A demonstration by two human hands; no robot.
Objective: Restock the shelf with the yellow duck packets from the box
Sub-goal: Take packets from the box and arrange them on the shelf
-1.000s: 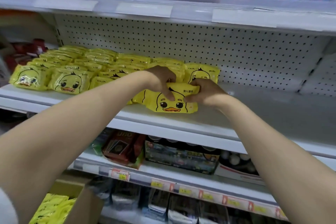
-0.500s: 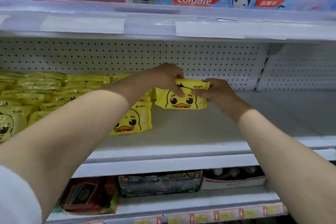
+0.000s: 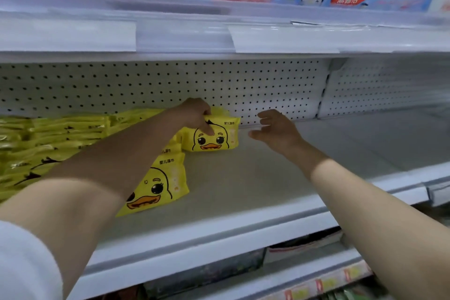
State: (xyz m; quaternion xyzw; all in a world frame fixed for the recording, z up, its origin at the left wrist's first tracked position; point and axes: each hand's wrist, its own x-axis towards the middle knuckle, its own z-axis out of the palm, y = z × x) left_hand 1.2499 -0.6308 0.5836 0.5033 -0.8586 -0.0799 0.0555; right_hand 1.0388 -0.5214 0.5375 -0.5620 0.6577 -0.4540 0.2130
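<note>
In the head view, my left hand (image 3: 194, 113) pinches the top edge of a soft yellow plastic duck-face packet (image 3: 214, 140). It stands at the back of the white metal shelf (image 3: 267, 178), near the perforated back panel (image 3: 219, 85). My right hand (image 3: 276, 129) hovers spread and empty just beside it. I'd square the packet upright, face forward, snug against the stacked yellow packets (image 3: 73, 134), then release.
</note>
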